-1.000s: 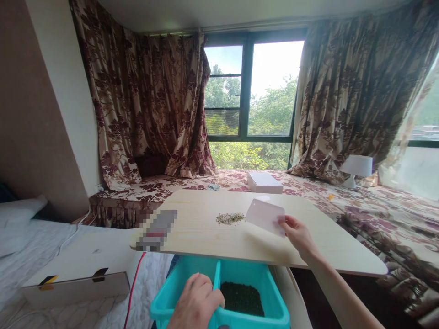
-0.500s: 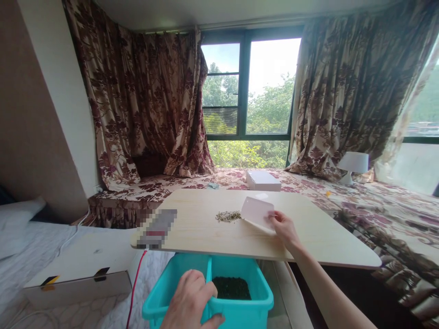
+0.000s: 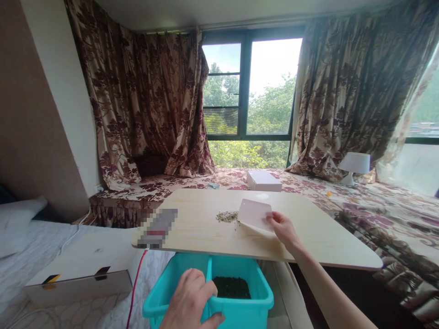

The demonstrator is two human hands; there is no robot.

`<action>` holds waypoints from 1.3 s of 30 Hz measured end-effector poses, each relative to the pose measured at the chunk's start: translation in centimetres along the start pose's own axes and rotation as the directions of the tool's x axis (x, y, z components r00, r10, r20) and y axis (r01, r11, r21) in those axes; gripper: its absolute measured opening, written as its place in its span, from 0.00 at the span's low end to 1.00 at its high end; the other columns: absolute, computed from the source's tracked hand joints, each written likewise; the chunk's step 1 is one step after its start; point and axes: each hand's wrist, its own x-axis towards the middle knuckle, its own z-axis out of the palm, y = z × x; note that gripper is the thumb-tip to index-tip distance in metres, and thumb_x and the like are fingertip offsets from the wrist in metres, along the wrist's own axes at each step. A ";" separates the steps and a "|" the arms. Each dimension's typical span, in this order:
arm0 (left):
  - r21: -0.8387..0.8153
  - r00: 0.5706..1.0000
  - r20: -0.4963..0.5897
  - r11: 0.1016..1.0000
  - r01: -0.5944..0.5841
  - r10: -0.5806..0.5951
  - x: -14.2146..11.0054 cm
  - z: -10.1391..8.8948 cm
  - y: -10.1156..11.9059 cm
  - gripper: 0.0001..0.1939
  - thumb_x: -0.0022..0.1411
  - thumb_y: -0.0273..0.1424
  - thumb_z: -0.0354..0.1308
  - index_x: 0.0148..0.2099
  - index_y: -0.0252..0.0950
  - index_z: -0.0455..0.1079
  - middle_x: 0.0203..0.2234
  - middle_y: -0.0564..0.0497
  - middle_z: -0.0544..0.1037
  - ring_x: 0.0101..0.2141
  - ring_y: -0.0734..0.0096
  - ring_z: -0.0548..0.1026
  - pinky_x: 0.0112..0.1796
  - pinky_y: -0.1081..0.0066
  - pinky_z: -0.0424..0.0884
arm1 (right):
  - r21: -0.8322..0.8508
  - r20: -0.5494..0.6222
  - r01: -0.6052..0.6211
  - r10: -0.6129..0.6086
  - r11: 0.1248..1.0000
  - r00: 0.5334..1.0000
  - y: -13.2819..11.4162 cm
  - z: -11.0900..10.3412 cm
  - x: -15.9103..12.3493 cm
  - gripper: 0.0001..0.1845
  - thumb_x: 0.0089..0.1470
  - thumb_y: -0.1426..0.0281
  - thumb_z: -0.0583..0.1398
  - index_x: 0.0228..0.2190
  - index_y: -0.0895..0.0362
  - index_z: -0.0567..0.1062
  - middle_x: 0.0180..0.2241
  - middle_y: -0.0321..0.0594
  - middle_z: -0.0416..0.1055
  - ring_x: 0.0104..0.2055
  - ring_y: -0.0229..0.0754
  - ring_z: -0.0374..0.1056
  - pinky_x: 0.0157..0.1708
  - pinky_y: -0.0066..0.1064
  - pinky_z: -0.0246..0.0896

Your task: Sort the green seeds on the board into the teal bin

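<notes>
My right hand [image 3: 283, 229] pinches a white plastic scraper card [image 3: 254, 214], tilted with its lower edge on the light wooden table [image 3: 206, 233]. The card's left edge touches a small pile of green-grey granules [image 3: 227, 216]. Below the table's near edge, my left hand [image 3: 190, 304] grips the front rim of a teal plastic bin [image 3: 240, 307]. The bin has a divider, and its right compartment holds dark granules [image 3: 231, 287]. The left compartment is mostly hidden by my hand.
A blurred grey-and-red object [image 3: 157, 228] lies on the table's left end, with a red cable [image 3: 134, 288] hanging below. A white box [image 3: 263, 180] and a white lamp [image 3: 355, 165] sit on the floral window seat behind. A flat white carton [image 3: 73, 269] lies left, on the bed.
My right hand brought the card down and left, from raised above the table to resting against the granule pile. The left hand stays on the bin rim.
</notes>
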 end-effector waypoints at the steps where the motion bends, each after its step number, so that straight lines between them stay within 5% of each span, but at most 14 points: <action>1: -0.003 1.000 0.000 1.000 0.003 -0.003 0.0 0.0 0.1 0.13 0.48 0.30 0.65 0.37 0.39 0.67 0.32 0.53 0.72 0.39 0.62 0.69 0.44 0.63 0.64 | -0.002 0.010 -0.003 0.003 1.000 1.000 -0.1 -0.1 -0.1 0.14 0.40 0.60 0.62 0.27 0.57 0.76 0.26 0.41 0.78 0.29 0.45 0.73 0.28 0.33 0.64; 9: -0.038 0.992 0.019 0.991 0.125 -0.124 0.1 -1.1 1.8 0.12 0.48 0.28 0.66 0.35 0.37 0.67 0.32 0.52 0.72 0.40 0.61 0.68 0.44 0.60 0.63 | -0.001 -0.013 -0.026 0.026 1.000 1.000 -0.1 -1.1 -0.6 0.15 0.39 0.59 0.64 0.28 0.57 0.77 0.27 0.42 0.79 0.31 0.46 0.73 0.28 0.33 0.65; 16: -0.065 0.991 -0.019 0.989 0.131 -0.133 0.0 -1.5 2.0 0.11 0.49 0.29 0.65 0.34 0.38 0.67 0.32 0.52 0.71 0.40 0.61 0.67 0.44 0.61 0.63 | -0.059 -0.014 -0.020 0.019 0.998 1.000 1.3 -1.7 -0.5 0.17 0.39 0.57 0.64 0.29 0.57 0.78 0.27 0.42 0.79 0.30 0.47 0.73 0.25 0.32 0.63; 39: -0.077 0.979 0.064 0.977 0.200 -0.195 0.2 -2.5 2.5 0.09 0.51 0.29 0.63 0.36 0.38 0.67 0.34 0.50 0.71 0.43 0.59 0.66 0.45 0.59 0.63 | -0.067 0.028 -0.014 0.016 0.998 0.999 -0.3 -1.4 -1.4 0.19 0.38 0.56 0.64 0.28 0.57 0.78 0.26 0.43 0.79 0.28 0.46 0.72 0.23 0.31 0.61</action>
